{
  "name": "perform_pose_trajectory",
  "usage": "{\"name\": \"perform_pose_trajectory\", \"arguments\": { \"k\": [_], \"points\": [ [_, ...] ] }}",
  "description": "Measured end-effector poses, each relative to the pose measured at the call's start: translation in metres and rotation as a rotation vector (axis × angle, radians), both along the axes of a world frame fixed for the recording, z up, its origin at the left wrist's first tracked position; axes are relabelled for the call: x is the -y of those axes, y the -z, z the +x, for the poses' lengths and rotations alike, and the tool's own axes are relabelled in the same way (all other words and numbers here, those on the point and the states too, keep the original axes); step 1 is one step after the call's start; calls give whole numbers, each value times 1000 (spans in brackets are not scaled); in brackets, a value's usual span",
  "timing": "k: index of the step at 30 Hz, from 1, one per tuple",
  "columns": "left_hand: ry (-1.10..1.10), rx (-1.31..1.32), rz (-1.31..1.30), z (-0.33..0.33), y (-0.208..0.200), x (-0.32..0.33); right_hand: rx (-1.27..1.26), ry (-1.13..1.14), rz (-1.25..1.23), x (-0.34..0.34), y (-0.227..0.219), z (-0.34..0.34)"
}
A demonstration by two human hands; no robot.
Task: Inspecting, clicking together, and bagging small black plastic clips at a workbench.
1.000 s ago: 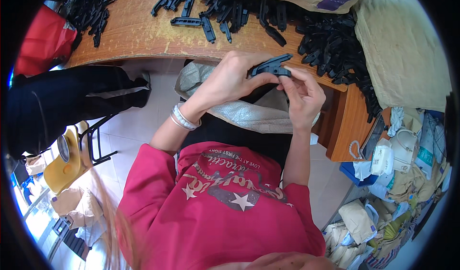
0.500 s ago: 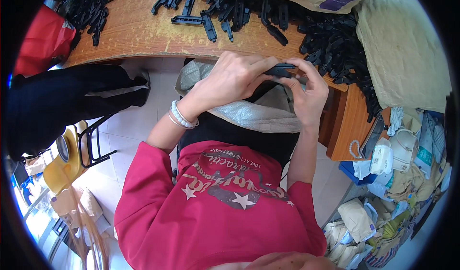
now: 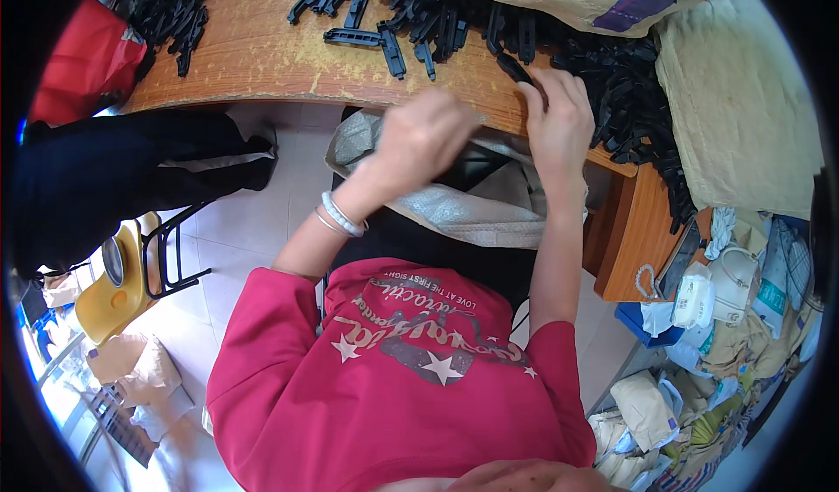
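My right hand [image 3: 559,125] reaches over the desk's front edge, thumb and fingertips closed at the near end of a black plastic part [image 3: 513,67] lying there. My left hand [image 3: 424,138] is smeared by motion above the mouth of a white woven sack [image 3: 468,217]; its fingers look curled, and I cannot make out anything in them. The sack hangs between my lap and the desk, its inside dark. Several more black clip-like plastic parts [image 3: 391,51] lie loose beyond my hands. A dense heap of them [image 3: 634,99] is piled to the right.
The worn wooden desk [image 3: 262,64] curves across the front. Large beige sacks [image 3: 743,107] stand on it at the right, and another black heap [image 3: 170,11] lies far left beside a red bag [image 3: 83,64]. A person's dark-clothed leg [image 3: 131,164] and a yellow chair [image 3: 114,304] are at left. Packages [image 3: 647,405] crowd the lower right.
Both hands were together on a black plastic part above the sack. They have parted: the right moved forward to another part on the desk. The first part is no longer visible.
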State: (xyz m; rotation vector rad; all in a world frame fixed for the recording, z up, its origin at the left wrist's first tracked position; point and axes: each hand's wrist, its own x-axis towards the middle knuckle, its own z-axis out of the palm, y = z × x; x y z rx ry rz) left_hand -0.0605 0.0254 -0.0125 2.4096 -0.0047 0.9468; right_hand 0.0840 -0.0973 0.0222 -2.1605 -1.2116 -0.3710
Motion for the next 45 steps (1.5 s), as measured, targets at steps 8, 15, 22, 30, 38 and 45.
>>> {"name": "perform_pose_trajectory", "arguments": {
  "k": [8,15,22,30,38,45],
  "points": [
    [-112,-294,284,14,-25,-59,69,51,-148,-21,11,4],
    [29,134,-36,35,-24,-40,-1048,-4,368,5,-8,-31],
    [189,-359,-1045,34,-38,-14,-982,-255,309,27,-21,-46],
    [162,-510,-995,26,-47,-9,-950,-184,390,29,-8,-51],
    [218,-350,-564,9,-54,9,-921,-127,549,32,4,-63],
    [247,-275,-501,7,-54,8,-977,-188,483,37,-1,-51]
  ]
}}
